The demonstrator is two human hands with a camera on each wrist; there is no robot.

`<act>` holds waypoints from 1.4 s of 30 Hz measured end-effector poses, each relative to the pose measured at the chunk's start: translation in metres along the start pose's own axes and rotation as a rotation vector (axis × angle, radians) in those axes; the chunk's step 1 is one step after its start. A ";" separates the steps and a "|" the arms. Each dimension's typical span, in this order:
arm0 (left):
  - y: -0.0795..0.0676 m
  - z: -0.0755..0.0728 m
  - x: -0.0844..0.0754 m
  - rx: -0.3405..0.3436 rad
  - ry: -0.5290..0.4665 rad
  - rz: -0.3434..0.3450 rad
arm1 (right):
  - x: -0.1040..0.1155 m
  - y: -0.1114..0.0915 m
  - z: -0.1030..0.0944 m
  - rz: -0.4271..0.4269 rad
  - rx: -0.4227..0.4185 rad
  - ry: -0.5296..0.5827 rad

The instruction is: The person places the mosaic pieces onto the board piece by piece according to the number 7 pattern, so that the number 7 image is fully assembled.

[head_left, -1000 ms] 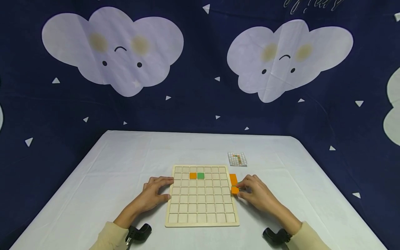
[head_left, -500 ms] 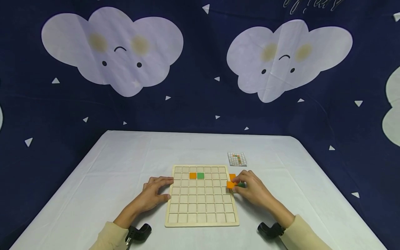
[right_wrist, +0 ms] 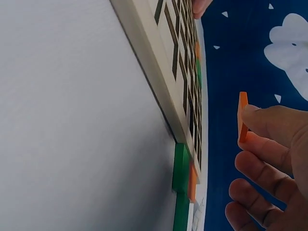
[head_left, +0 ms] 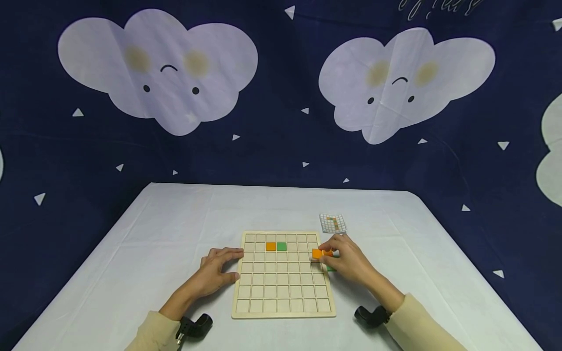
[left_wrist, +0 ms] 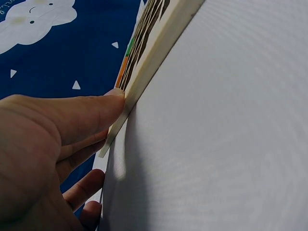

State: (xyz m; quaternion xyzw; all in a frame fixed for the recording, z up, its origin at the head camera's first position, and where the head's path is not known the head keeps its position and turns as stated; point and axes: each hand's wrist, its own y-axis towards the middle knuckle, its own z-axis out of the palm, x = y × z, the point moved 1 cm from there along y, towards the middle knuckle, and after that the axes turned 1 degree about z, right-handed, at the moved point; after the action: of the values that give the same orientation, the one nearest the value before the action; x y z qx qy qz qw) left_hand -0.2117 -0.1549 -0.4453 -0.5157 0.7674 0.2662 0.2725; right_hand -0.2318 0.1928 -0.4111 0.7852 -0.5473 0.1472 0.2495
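One orange tile (head_left: 316, 253) pinched in right grip (head_left: 349, 261), farther over board (head_left: 283, 280); left grip (head_left: 211, 274) spread, unmoved

Plenty of room over the near rows of the board (head_left: 283, 292)! Left hand (head_left: 216, 269) bars its left edge; green tiles (right_wrist: 181, 168) crowd the right.

No text, number or brand legible. White script lettering (head_left: 450, 5) on the dark blue backdrop (head_left: 281, 73), far right: inverted, cut off, unreadable. Card (head_left: 332, 224), right of centre: printed grid, finer detail too small to read.
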 end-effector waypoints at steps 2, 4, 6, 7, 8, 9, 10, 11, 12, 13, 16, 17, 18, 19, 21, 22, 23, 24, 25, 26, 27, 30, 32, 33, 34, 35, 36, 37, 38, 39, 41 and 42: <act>0.000 0.000 0.000 -0.001 0.001 -0.001 | 0.001 0.002 0.001 0.008 0.006 0.007; 0.000 0.000 0.000 -0.001 0.002 -0.003 | 0.002 0.004 0.002 0.011 0.007 0.008; 0.000 0.000 0.000 -0.002 0.002 -0.001 | 0.004 0.006 0.003 0.009 0.008 0.008; 0.000 0.000 0.000 -0.001 0.000 -0.001 | 0.004 0.007 0.003 0.006 0.010 0.008; 0.000 0.000 0.000 0.000 -0.001 0.000 | 0.005 0.008 0.004 0.005 0.011 0.009; 0.000 0.000 0.000 0.000 -0.001 0.001 | 0.005 0.009 0.004 0.002 0.012 0.008; 0.000 0.000 0.000 0.001 -0.004 0.001 | 0.006 0.010 0.005 0.000 0.015 0.010; 0.000 0.000 -0.001 0.001 -0.005 0.000 | 0.006 0.011 0.005 0.000 0.016 0.011; 0.000 0.000 -0.001 0.001 -0.007 -0.002 | 0.006 0.012 0.005 0.001 0.017 0.012; 0.000 0.000 -0.001 0.002 -0.007 -0.004 | 0.007 0.013 0.006 -0.001 0.015 0.010; 0.000 0.000 -0.001 0.002 -0.007 -0.007 | 0.007 0.016 0.007 -0.006 0.011 0.010; 0.000 0.000 -0.001 0.002 -0.007 -0.007 | 0.008 0.017 0.007 -0.009 0.010 0.011; 0.000 0.000 -0.001 0.004 -0.007 -0.006 | 0.008 0.018 0.008 -0.010 0.011 0.011; 0.000 0.000 0.000 0.004 -0.006 -0.003 | 0.008 0.019 0.008 -0.012 0.011 0.013; 0.000 0.000 0.000 0.005 -0.005 0.003 | 0.008 0.021 0.009 -0.010 0.014 0.016; 0.000 0.000 0.000 0.005 -0.004 0.005 | 0.009 0.022 0.010 -0.011 0.015 0.015; 0.000 0.000 0.000 0.005 -0.003 0.006 | 0.009 0.023 0.010 -0.011 0.016 0.017; 0.000 0.000 0.000 0.005 -0.001 0.007 | 0.009 0.024 0.011 -0.013 0.015 0.017; 0.000 0.000 0.000 0.005 0.000 0.007 | 0.009 0.024 0.012 -0.017 0.014 0.021; 0.000 0.000 0.000 0.005 0.000 0.006 | 0.009 0.025 0.012 -0.019 0.014 0.025; 0.000 0.000 0.000 0.004 0.001 0.005 | 0.010 0.026 0.013 -0.023 0.012 0.028; 0.000 0.001 0.000 0.004 0.001 0.001 | 0.011 0.030 0.015 -0.039 0.007 0.033; 0.000 0.001 0.000 0.003 -0.001 0.000 | 0.012 0.031 0.017 -0.045 0.008 0.034; 0.000 0.001 0.000 0.003 -0.001 0.000 | 0.012 0.032 0.018 -0.048 0.009 0.033; 0.000 0.001 0.000 0.003 -0.003 -0.002 | 0.013 0.033 0.018 -0.051 0.012 0.032; 0.000 0.001 0.000 0.003 -0.003 -0.002 | 0.013 0.034 0.019 -0.049 0.016 0.033; 0.000 0.001 0.001 0.003 -0.004 -0.002 | 0.013 0.034 0.020 -0.045 0.018 0.032; 0.000 0.001 0.001 0.002 -0.004 -0.002 | 0.013 0.035 0.020 -0.045 0.022 0.033; 0.000 0.001 0.001 0.003 -0.004 -0.003 | 0.014 0.035 0.021 -0.042 0.025 0.033; 0.000 0.001 0.001 0.002 -0.004 -0.003 | 0.014 0.036 0.021 -0.040 0.028 0.031; 0.000 0.001 0.001 0.002 -0.005 -0.002 | 0.014 0.038 0.023 -0.039 0.030 0.021; 0.000 0.001 0.001 0.002 -0.006 -0.001 | 0.014 0.039 0.023 -0.041 0.030 0.017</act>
State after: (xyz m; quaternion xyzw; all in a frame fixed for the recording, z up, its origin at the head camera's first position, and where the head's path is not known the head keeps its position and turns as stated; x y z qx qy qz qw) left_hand -0.2123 -0.1545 -0.4472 -0.5152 0.7666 0.2667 0.2754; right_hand -0.2637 0.1582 -0.4146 0.7986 -0.5267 0.1571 0.2452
